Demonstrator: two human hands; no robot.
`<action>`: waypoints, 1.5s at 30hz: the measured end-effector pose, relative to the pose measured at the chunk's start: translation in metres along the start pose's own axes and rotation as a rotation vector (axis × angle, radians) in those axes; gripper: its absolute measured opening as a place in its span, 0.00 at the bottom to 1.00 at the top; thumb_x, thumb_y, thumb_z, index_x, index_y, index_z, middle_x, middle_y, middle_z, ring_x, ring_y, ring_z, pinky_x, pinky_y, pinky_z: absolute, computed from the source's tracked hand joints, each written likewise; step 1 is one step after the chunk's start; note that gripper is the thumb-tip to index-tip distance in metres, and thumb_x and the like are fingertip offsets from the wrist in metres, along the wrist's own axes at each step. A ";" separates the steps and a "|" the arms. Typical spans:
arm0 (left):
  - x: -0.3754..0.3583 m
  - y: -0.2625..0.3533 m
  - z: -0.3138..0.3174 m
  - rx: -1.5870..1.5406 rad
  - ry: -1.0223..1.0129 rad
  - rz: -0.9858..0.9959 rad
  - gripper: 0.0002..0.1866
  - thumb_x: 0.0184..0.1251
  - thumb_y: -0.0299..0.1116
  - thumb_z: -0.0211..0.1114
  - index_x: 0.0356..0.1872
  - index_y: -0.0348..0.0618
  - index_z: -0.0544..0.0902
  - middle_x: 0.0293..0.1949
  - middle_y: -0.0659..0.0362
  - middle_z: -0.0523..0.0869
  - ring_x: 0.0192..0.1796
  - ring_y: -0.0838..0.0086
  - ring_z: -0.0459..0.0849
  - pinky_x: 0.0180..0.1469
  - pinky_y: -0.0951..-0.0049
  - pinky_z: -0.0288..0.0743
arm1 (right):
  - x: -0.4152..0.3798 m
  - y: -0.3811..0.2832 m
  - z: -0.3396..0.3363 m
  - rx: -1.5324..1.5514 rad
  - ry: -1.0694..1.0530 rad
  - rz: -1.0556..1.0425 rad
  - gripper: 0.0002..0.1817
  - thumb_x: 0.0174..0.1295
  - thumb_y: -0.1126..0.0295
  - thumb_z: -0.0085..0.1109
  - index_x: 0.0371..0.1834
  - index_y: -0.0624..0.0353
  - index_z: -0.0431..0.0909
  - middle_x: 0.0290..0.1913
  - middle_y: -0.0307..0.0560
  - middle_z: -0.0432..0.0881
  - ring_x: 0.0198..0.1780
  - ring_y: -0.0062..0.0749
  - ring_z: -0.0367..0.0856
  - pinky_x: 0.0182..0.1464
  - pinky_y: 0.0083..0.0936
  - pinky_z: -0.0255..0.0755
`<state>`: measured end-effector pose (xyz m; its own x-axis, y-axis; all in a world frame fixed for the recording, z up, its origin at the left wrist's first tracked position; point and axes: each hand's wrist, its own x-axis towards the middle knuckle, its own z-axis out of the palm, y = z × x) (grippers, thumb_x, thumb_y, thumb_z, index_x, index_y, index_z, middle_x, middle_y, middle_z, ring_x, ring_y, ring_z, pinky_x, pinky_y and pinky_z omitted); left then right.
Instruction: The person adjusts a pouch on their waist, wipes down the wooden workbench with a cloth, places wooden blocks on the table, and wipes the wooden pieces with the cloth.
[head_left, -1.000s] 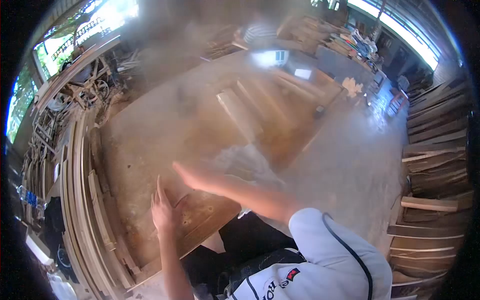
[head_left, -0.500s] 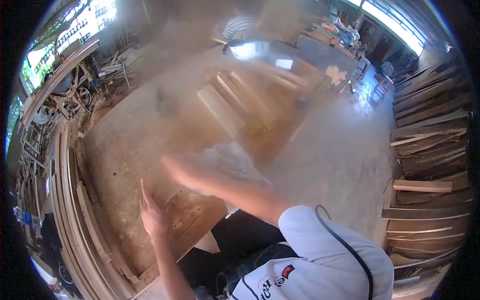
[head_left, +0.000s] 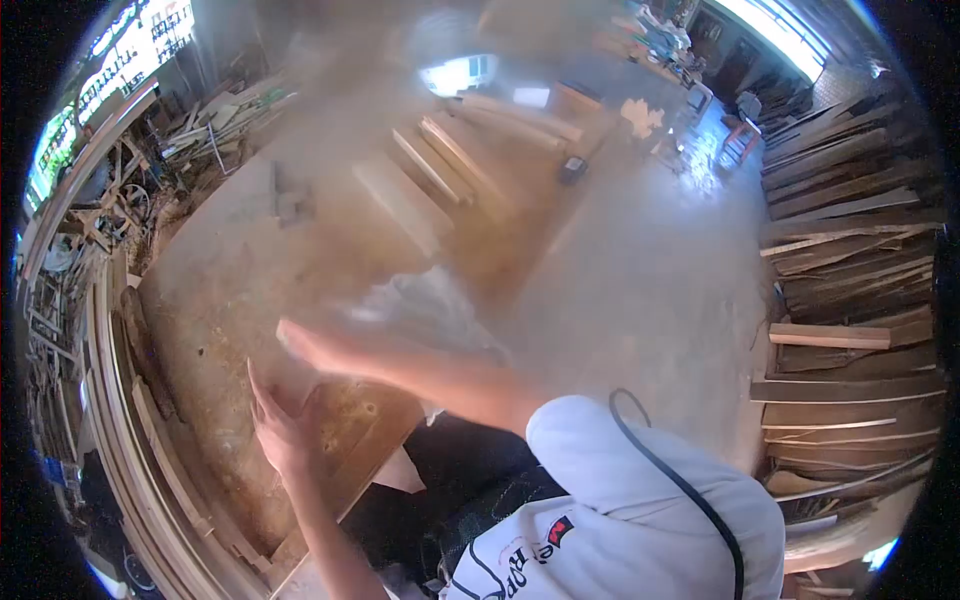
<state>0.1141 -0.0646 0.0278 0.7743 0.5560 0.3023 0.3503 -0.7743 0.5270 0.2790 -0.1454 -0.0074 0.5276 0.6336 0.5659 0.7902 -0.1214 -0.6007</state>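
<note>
A smudged patch blurs the middle of the head view. My left hand [head_left: 280,430] is over the worn brown wooden worktop [head_left: 220,400], index finger stretched out and thumb apart from it. Nothing shows plainly between its fingers. My right hand [head_left: 310,348] reaches across from the right, just beyond the left one. Its fingers are too blurred to make out, and so is anything in them. A whitish crumpled sheet or cloth [head_left: 425,300], indistinct in the haze, lies beyond my right forearm.
Long wooden boards [head_left: 440,160] rest farther back on the worktop, near a small dark object [head_left: 572,170]. Long timber strips [head_left: 125,400] line the left side. Stacked planks [head_left: 850,270] fill the right. A pale block [head_left: 830,336] lies among them.
The view has shifted, so most things sit farther left and somewhat higher or lower in the frame. Both hands remain close together over the worktop.
</note>
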 end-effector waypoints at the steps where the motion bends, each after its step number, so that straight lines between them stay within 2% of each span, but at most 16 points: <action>1: 0.001 0.000 -0.001 0.034 -0.030 -0.010 0.53 0.56 0.49 0.76 0.80 0.53 0.53 0.66 0.42 0.76 0.64 0.44 0.76 0.63 0.50 0.73 | 0.007 0.015 -0.016 -0.010 0.057 -0.009 0.07 0.61 0.66 0.62 0.34 0.56 0.76 0.22 0.51 0.83 0.21 0.45 0.82 0.26 0.45 0.73; 3: 0.002 -0.001 -0.002 0.099 -0.091 -0.028 0.56 0.54 0.46 0.78 0.80 0.53 0.51 0.71 0.44 0.71 0.70 0.44 0.71 0.68 0.51 0.70 | 0.014 0.016 -0.044 -0.162 0.143 0.168 0.05 0.63 0.69 0.59 0.34 0.59 0.76 0.21 0.52 0.81 0.23 0.47 0.83 0.27 0.47 0.74; 5: 0.002 -0.009 0.004 0.136 -0.098 -0.021 0.50 0.55 0.45 0.77 0.77 0.47 0.59 0.68 0.43 0.74 0.69 0.44 0.72 0.68 0.50 0.70 | 0.009 0.032 -0.016 -0.291 0.064 0.114 0.05 0.63 0.71 0.58 0.35 0.60 0.76 0.22 0.54 0.81 0.25 0.51 0.83 0.27 0.49 0.73; 10: 0.002 -0.064 0.023 0.146 -0.071 0.235 0.37 0.57 0.44 0.76 0.66 0.36 0.74 0.58 0.43 0.82 0.61 0.45 0.78 0.62 0.50 0.73 | -0.015 -0.059 0.001 0.003 -0.343 0.123 0.04 0.62 0.73 0.57 0.39 0.57 0.78 0.29 0.56 0.82 0.33 0.55 0.84 0.36 0.49 0.75; 12: -0.007 -0.052 0.007 0.142 -0.049 0.236 0.30 0.60 0.41 0.74 0.61 0.35 0.79 0.53 0.43 0.85 0.57 0.47 0.80 0.59 0.51 0.73 | -0.021 -0.057 0.008 0.134 -0.220 0.034 0.04 0.65 0.73 0.56 0.40 0.56 0.78 0.29 0.57 0.83 0.32 0.55 0.84 0.35 0.50 0.74; 15: 0.003 -0.006 -0.037 0.037 -0.444 0.016 0.24 0.63 0.34 0.71 0.58 0.34 0.80 0.44 0.42 0.85 0.48 0.48 0.82 0.54 0.52 0.73 | -0.010 -0.056 -0.021 0.357 -0.160 0.198 0.04 0.66 0.72 0.55 0.41 0.57 0.78 0.29 0.58 0.84 0.30 0.54 0.85 0.32 0.49 0.74; 17: 0.005 -0.009 -0.041 0.021 -0.413 0.059 0.21 0.63 0.32 0.70 0.57 0.35 0.82 0.42 0.41 0.85 0.49 0.46 0.80 0.52 0.54 0.73 | -0.001 -0.051 -0.035 0.287 0.074 0.113 0.04 0.65 0.73 0.56 0.40 0.58 0.78 0.27 0.57 0.84 0.28 0.52 0.85 0.31 0.46 0.74; 19: 0.015 -0.042 -0.032 -0.005 -0.331 0.196 0.21 0.64 0.32 0.69 0.57 0.37 0.83 0.41 0.41 0.85 0.49 0.46 0.80 0.52 0.54 0.73 | 0.008 -0.025 -0.014 0.064 0.021 0.013 0.03 0.63 0.73 0.57 0.38 0.57 0.78 0.25 0.56 0.83 0.27 0.52 0.84 0.31 0.47 0.74; 23: 0.030 -0.052 -0.032 -0.001 -0.243 0.294 0.18 0.63 0.35 0.70 0.51 0.35 0.85 0.40 0.42 0.84 0.46 0.45 0.80 0.50 0.54 0.74 | 0.018 -0.040 0.012 0.150 -0.016 0.025 0.05 0.61 0.71 0.59 0.38 0.57 0.77 0.23 0.54 0.82 0.27 0.53 0.83 0.31 0.49 0.73; 25: 0.035 -0.051 -0.034 0.031 -0.308 0.188 0.16 0.60 0.36 0.72 0.43 0.34 0.84 0.38 0.43 0.83 0.43 0.45 0.80 0.46 0.53 0.74 | 0.013 -0.044 0.035 0.038 -0.020 -0.096 0.06 0.61 0.69 0.60 0.39 0.57 0.78 0.22 0.53 0.81 0.26 0.53 0.83 0.31 0.51 0.72; 29: 0.039 -0.031 -0.041 0.216 -0.346 0.140 0.17 0.54 0.37 0.75 0.28 0.33 0.79 0.33 0.45 0.80 0.37 0.44 0.80 0.40 0.51 0.73 | 0.039 -0.021 0.010 0.061 -0.392 0.034 0.09 0.62 0.68 0.61 0.44 0.55 0.80 0.34 0.57 0.86 0.38 0.53 0.86 0.39 0.47 0.76; 32: 0.044 -0.069 -0.020 0.222 -0.256 0.155 0.17 0.51 0.38 0.76 0.29 0.34 0.79 0.33 0.44 0.81 0.38 0.43 0.80 0.40 0.51 0.72 | 0.058 0.013 -0.015 0.083 -0.369 0.166 0.09 0.67 0.69 0.54 0.47 0.56 0.81 0.40 0.57 0.87 0.42 0.51 0.86 0.46 0.43 0.78; 35: 0.049 -0.067 -0.022 0.287 -0.330 0.076 0.21 0.55 0.45 0.76 0.42 0.40 0.86 0.35 0.43 0.88 0.39 0.47 0.88 0.40 0.52 0.78 | 0.057 0.025 -0.016 0.178 -0.364 0.316 0.12 0.69 0.70 0.51 0.51 0.57 0.81 0.43 0.53 0.87 0.44 0.45 0.87 0.50 0.41 0.79; 39: 0.048 -0.035 -0.030 0.227 -0.367 -0.023 0.21 0.55 0.47 0.75 0.34 0.37 0.82 0.31 0.43 0.86 0.38 0.43 0.84 0.39 0.49 0.77 | 0.047 -0.062 -0.022 -0.062 -0.541 0.123 0.15 0.66 0.75 0.52 0.53 0.55 0.82 0.43 0.56 0.87 0.50 0.46 0.86 0.52 0.43 0.77; 43: 0.046 -0.037 -0.035 0.308 -0.322 0.052 0.23 0.55 0.50 0.76 0.36 0.38 0.85 0.34 0.43 0.87 0.39 0.43 0.85 0.41 0.48 0.78 | 0.041 -0.050 -0.010 0.111 -0.457 0.132 0.16 0.61 0.77 0.56 0.53 0.57 0.82 0.43 0.57 0.87 0.48 0.50 0.86 0.49 0.41 0.78; 45: 0.044 -0.033 -0.037 0.309 -0.346 -0.036 0.24 0.54 0.53 0.76 0.36 0.40 0.86 0.34 0.44 0.88 0.40 0.44 0.86 0.43 0.49 0.79 | 0.055 -0.057 -0.057 0.028 -0.563 0.379 0.15 0.61 0.76 0.56 0.51 0.57 0.82 0.43 0.59 0.86 0.46 0.47 0.86 0.47 0.42 0.77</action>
<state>0.1174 -0.0036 0.0529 0.8706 0.4914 -0.0221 0.4801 -0.8392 0.2555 0.2802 -0.1475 0.0903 0.5175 0.8534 -0.0628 0.5699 -0.3985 -0.7186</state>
